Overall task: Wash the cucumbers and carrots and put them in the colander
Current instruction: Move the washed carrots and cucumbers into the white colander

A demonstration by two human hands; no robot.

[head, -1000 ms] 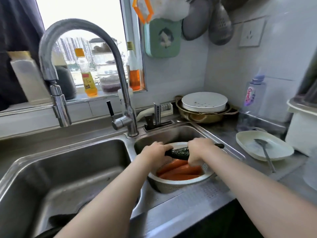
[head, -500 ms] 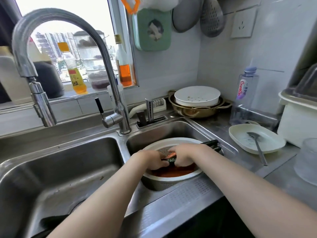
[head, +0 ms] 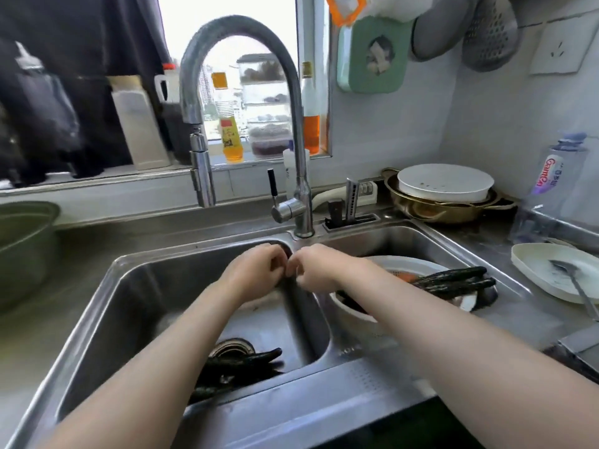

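Hovering above the sink divider, my left hand and right hand nearly touch, fingers loosely curled and holding nothing. The remaining cucumbers lie below and toward me, by the left basin's front wall beside the drain, long axes roughly along that wall. My left hand is nearer. The colander, holding carrots, sits in the right basin.
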